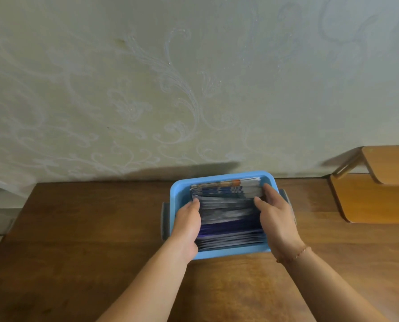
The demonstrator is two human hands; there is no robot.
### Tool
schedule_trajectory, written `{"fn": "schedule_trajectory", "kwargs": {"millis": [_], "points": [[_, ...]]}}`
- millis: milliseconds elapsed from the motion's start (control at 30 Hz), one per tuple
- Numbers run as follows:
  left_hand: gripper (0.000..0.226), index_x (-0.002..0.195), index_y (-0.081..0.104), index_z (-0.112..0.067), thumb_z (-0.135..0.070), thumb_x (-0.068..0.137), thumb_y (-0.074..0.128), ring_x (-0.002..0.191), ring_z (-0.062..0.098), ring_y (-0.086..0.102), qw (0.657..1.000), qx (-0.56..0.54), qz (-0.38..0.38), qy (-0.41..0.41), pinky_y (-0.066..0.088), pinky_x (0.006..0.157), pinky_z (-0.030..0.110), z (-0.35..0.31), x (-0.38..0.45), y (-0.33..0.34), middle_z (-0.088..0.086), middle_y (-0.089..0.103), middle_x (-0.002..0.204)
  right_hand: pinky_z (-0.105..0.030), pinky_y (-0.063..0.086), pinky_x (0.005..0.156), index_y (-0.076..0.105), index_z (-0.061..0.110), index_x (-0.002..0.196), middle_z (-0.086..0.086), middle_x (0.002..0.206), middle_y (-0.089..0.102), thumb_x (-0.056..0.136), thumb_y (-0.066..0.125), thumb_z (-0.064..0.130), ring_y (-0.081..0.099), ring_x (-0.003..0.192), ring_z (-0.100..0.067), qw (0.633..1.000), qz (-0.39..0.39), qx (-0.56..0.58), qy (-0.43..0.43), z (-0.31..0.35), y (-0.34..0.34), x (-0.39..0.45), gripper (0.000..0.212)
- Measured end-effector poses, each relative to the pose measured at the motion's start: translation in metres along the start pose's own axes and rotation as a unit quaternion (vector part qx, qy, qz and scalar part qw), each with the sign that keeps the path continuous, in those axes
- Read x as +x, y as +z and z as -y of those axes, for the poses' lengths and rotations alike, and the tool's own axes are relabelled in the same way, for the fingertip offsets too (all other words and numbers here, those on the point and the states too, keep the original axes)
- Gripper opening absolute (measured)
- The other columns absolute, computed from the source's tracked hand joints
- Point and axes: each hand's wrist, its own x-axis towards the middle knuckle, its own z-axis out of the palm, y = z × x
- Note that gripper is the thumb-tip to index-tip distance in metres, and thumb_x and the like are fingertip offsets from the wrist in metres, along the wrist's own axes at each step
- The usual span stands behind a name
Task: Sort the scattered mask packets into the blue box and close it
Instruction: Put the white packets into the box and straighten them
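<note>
Here, a blue box is seen standing open near the far edge of a brown wooden table, close against a wall papered with pale scrollwork. The box is filled with mask packets standing on edge in a row from its near wall to its far wall; the nearer ones are blurred. The left hand is laid against the left ends of the packets with its fingers curled onto them, and the right hand is curled round their right ends, so that the row is gripped between both. A thin beaded bracelet is worn on the right wrist. An orange-brown wooden shelf unit is seen at the table's far right corner.
</note>
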Motion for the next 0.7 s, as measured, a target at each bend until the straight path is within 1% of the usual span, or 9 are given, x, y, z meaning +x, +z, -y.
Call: {"fn": "schedule_trajectory", "kwargs": {"millis": [33,100,167,233,267,367,467,567,700], "points": [[0.042,0.123,0.063,-0.028,-0.055,0.1,0.04,0.11,0.027,0.064,1.0,0.012,0.009,0.001,0.048,0.102,0.052,0.001,0.001,-0.001,0.005,0.069,0.118,-0.029,0.05,0.085,0.05,0.028,0.133,0.015,0.107,0.063,0.1,0.046,0.015,0.059,0.098,-0.003,1.0,0.008,-0.004,-0.01,-0.002,-0.003,-0.003,0.037],[0.067,0.133,0.055,-0.038,-0.079,0.082,0.042,0.122,0.025,0.057,0.999,0.043,0.017,0.011,0.042,0.107,0.053,0.005,0.01,-0.005,-0.002,0.062,0.131,-0.028,0.048,0.09,0.045,0.025,0.142,0.018,0.112,0.063,0.099,0.049,0.016,0.059,0.102,-0.002,0.997,0.018,-0.057,-0.047,-0.005,-0.015,-0.01,0.044],[0.079,0.136,0.052,-0.044,-0.088,0.072,0.039,0.124,0.023,0.057,0.998,0.055,0.019,0.023,0.042,0.107,0.053,0.009,0.02,-0.006,-0.003,0.06,0.135,-0.029,0.051,0.091,0.054,0.022,0.135,0.013,0.117,0.065,0.095,0.055,0.021,0.061,0.103,-0.001,0.982,-0.051,-0.139,-0.115,-0.009,-0.033,-0.016,0.04],[0.074,0.129,0.06,-0.036,-0.085,0.078,0.039,0.113,0.025,0.065,0.999,0.042,0.018,0.01,0.049,0.101,0.052,0.003,0.018,-0.005,0.001,0.068,0.124,-0.029,0.055,0.084,0.062,0.02,0.126,0.008,0.112,0.069,0.092,0.058,0.024,0.065,0.092,0.003,0.96,-0.154,-0.142,-0.187,-0.018,-0.053,-0.013,0.034],[0.068,0.122,0.064,-0.032,-0.081,0.083,0.039,0.106,0.027,0.069,1.0,0.027,0.014,0.003,0.052,0.098,0.052,-0.002,0.014,-0.004,0.005,0.072,0.116,-0.03,0.054,0.087,0.062,0.019,0.126,0.008,0.113,0.069,0.094,0.057,0.024,0.064,0.096,0.005,0.956,-0.172,-0.121,-0.202,-0.024,-0.06,-0.008,0.033],[0.06,0.106,0.069,-0.025,-0.074,0.089,0.04,0.095,0.029,0.072,1.0,0.008,0.006,-0.016,0.055,0.092,0.049,-0.004,0.019,-0.005,0.01,0.076,0.102,-0.035,0.042,0.106,0.046,0.023,0.142,0.009,0.14,0.054,0.101,0.043,0.037,0.05,0.126,-0.002,0.985,-0.075,-0.028,-0.154,-0.038,-0.061,0.008,0.044],[0.057,0.103,0.069,-0.023,-0.071,0.091,0.04,0.092,0.029,0.072,1.0,0.003,-0.009,-0.024,0.056,0.09,0.047,-0.005,0.019,-0.001,0.011,0.075,0.1,-0.029,0.049,0.1,0.044,0.023,0.144,0.01,0.133,0.059,0.1,0.033,0.042,0.057,0.12,-0.003,0.99,0.023,0.009,-0.136,-0.045,-0.053,0.018,0.049],[0.055,0.107,0.068,-0.023,-0.069,0.093,0.041,0.093,0.031,0.072,0.999,-0.01,-0.022,-0.035,0.056,0.091,0.05,-0.003,0.023,0.002,0.012,0.074,0.103,-0.02,0.051,0.092,0.045,0.021,0.143,0.011,0.13,0.061,0.096,0.038,0.039,0.058,0.118,-0.003,0.989,0.028,0.028,-0.144,-0.051,-0.051,0.024,0.051],[0.049,0.104,0.068,-0.02,-0.06,0.097,0.042,0.089,0.032,0.072,0.999,-0.024,-0.022,-0.036,0.058,0.083,0.048,0.0,0.02,0.007,0.013,0.075,0.097,-0.027,0.044,0.104,0.044,0.021,0.145,0.011,0.137,0.056,0.095,0.04,0.04,0.052,0.125,-0.004,0.988,0.004,0.022,-0.153,-0.059,-0.048,0.027,0.053]]}}
